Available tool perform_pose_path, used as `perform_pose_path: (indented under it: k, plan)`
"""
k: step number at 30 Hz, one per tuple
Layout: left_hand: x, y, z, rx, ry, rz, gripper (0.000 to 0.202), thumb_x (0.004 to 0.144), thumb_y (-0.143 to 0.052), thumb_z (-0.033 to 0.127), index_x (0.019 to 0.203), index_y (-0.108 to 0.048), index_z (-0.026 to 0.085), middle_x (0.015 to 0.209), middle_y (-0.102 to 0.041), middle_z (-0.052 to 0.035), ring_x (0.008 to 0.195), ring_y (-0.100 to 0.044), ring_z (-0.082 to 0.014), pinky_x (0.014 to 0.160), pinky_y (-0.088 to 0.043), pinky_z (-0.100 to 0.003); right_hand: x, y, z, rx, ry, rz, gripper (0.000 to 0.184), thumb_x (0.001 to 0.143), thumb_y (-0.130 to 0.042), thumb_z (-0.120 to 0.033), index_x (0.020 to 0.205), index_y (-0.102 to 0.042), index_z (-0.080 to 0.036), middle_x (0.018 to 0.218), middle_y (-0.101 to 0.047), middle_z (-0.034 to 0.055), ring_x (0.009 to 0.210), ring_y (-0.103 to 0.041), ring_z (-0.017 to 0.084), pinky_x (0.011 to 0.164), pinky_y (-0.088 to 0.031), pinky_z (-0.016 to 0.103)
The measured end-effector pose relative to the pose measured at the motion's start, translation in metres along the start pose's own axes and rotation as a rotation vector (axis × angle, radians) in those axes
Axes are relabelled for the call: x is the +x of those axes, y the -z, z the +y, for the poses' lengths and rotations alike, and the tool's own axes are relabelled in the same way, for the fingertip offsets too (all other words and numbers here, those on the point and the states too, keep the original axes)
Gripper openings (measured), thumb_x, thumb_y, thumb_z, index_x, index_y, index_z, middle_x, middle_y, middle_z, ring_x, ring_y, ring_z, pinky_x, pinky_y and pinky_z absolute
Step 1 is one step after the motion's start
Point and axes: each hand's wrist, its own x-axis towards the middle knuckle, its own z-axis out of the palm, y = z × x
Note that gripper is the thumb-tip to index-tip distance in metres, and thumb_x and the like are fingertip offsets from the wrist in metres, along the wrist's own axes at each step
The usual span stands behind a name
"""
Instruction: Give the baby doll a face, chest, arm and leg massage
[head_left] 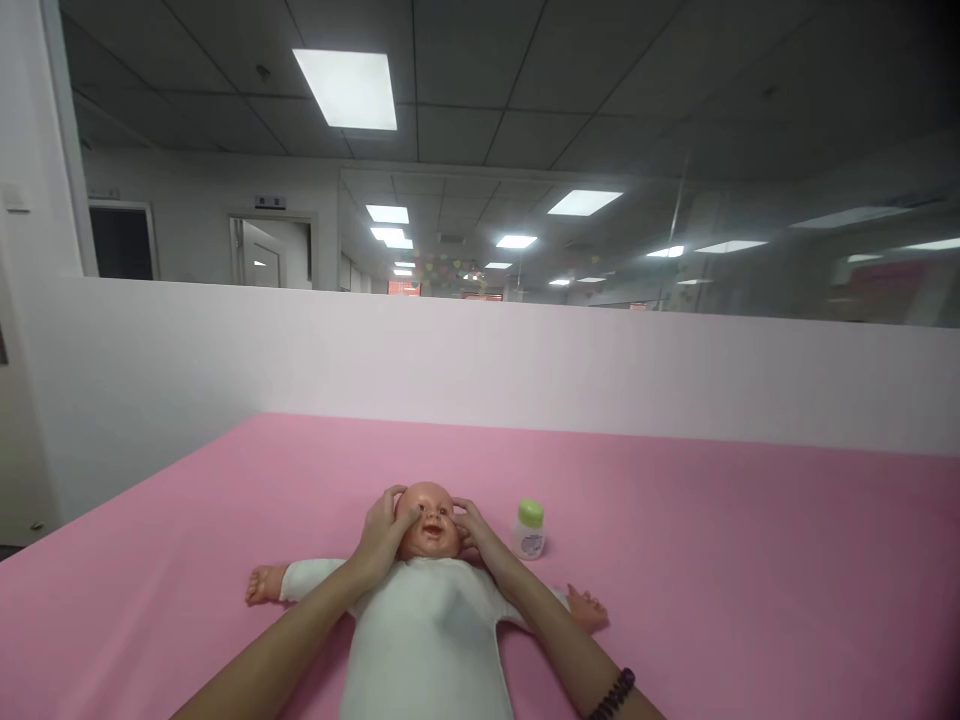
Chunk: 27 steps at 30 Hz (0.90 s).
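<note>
A baby doll in a white long-sleeved suit lies face up, its head away from me and its arms spread to both sides. My left hand cups the left side of the doll's head, with the thumb on the face close to one eye. On the other side of the face, my right hand rests against the cheek with bent fingers, some of them partly hidden by the head. Just right of the right hand stands a small white bottle with a green cap, upright and untouched.
The pink padded surface spreads under the doll and bottle. A low white wall closes it off at the back, with a glass pane above. A dark beaded bracelet circles my right wrist.
</note>
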Motion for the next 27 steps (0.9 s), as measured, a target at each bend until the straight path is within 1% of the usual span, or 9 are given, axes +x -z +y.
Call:
perform_pose_path:
  k: [2,4,8,11,13,15,18,22,27]
  plan:
    - [0.001,-0.003,0.0,-0.052,0.021,0.032,0.059,0.085,-0.059,0.059,0.127,-0.044,0.022,0.133,-0.058,-0.0139,0.126,-0.054,-0.0293,0.108,-0.043,-0.041,-0.003,-0.002,-0.002,-0.002,-0.054,-0.062,0.052,0.082,-0.063,-0.054,0.126,-0.051,-0.028,0.081,-0.069,0.0003,0.063,-0.064,0.016,0.057,-0.043,0.025]
    - [0.004,-0.006,0.002,-0.155,0.041,0.054,0.057,0.085,-0.062,0.052,0.127,-0.041,0.021,0.132,-0.055,-0.0132,0.125,-0.054,-0.027,0.105,-0.044,-0.038,-0.006,-0.005,-0.006,0.009,-0.074,-0.075,0.05,0.082,-0.064,-0.056,0.121,-0.05,-0.028,0.087,-0.069,0.0003,0.068,-0.066,0.017,0.06,-0.045,0.026]
    - [0.013,-0.013,0.01,-0.218,0.033,0.003,0.069,0.083,-0.063,0.043,0.144,-0.036,0.025,0.129,-0.057,-0.0111,0.117,-0.06,-0.0258,0.104,-0.046,-0.039,-0.003,-0.017,-0.011,0.142,-0.069,-0.007,0.046,0.076,-0.069,-0.057,0.104,-0.05,-0.027,0.089,-0.066,-0.0008,0.083,-0.066,0.019,0.07,-0.05,0.029]
    - [0.019,-0.016,0.015,-0.141,-0.001,-0.039,0.065,0.081,-0.064,0.042,0.141,-0.05,0.024,0.128,-0.062,-0.0107,0.123,-0.057,-0.0287,0.109,-0.042,-0.042,0.01,-0.026,-0.003,0.294,0.022,0.039,0.049,0.071,-0.07,-0.059,0.102,-0.053,-0.025,0.097,-0.067,0.0015,0.101,-0.065,0.023,0.086,-0.052,0.033]
    - [0.019,-0.016,0.015,-0.094,-0.024,-0.037,0.057,0.078,-0.066,0.043,0.131,-0.06,0.021,0.131,-0.063,-0.0112,0.13,-0.053,-0.031,0.112,-0.039,-0.042,0.018,-0.03,0.006,0.366,0.081,0.022,0.052,0.071,-0.07,-0.058,0.108,-0.056,-0.024,0.111,-0.068,0.0042,0.115,-0.061,0.025,0.099,-0.049,0.035]
    - [0.018,-0.016,0.013,-0.103,-0.033,-0.054,0.054,0.078,-0.066,0.045,0.126,-0.063,0.021,0.131,-0.064,-0.0109,0.131,-0.053,-0.0321,0.112,-0.04,-0.043,0.023,-0.032,0.013,0.394,0.101,-0.017,0.056,0.073,-0.069,-0.057,0.116,-0.057,-0.024,0.122,-0.066,0.0052,0.123,-0.058,0.025,0.106,-0.046,0.036]
    - [0.014,-0.016,0.011,-0.176,-0.034,-0.079,0.055,0.079,-0.067,0.047,0.127,-0.061,0.02,0.128,-0.067,-0.0099,0.126,-0.057,-0.0323,0.11,-0.043,-0.044,0.022,-0.032,0.017,0.366,0.119,-0.036,0.056,0.078,-0.067,-0.053,0.124,-0.055,-0.024,0.124,-0.065,0.0049,0.123,-0.059,0.026,0.108,-0.045,0.038]
    - [0.01,-0.015,0.01,-0.261,-0.028,-0.081,0.055,0.08,-0.07,0.047,0.127,-0.059,0.02,0.127,-0.067,-0.0103,0.121,-0.061,-0.0322,0.105,-0.047,-0.044,0.011,-0.03,0.009,0.297,0.132,-0.059,0.056,0.077,-0.071,-0.045,0.127,-0.053,-0.025,0.125,-0.065,0.0049,0.123,-0.059,0.026,0.108,-0.045,0.039]
    - [0.009,-0.015,0.01,-0.348,0.013,-0.114,0.059,0.077,-0.074,0.044,0.129,-0.058,0.021,0.129,-0.065,-0.0103,0.122,-0.06,-0.0316,0.104,-0.049,-0.041,0.003,-0.027,0.001,0.23,0.128,-0.054,0.055,0.077,-0.073,-0.045,0.126,-0.054,-0.027,0.128,-0.064,0.0035,0.125,-0.058,0.025,0.109,-0.044,0.039]
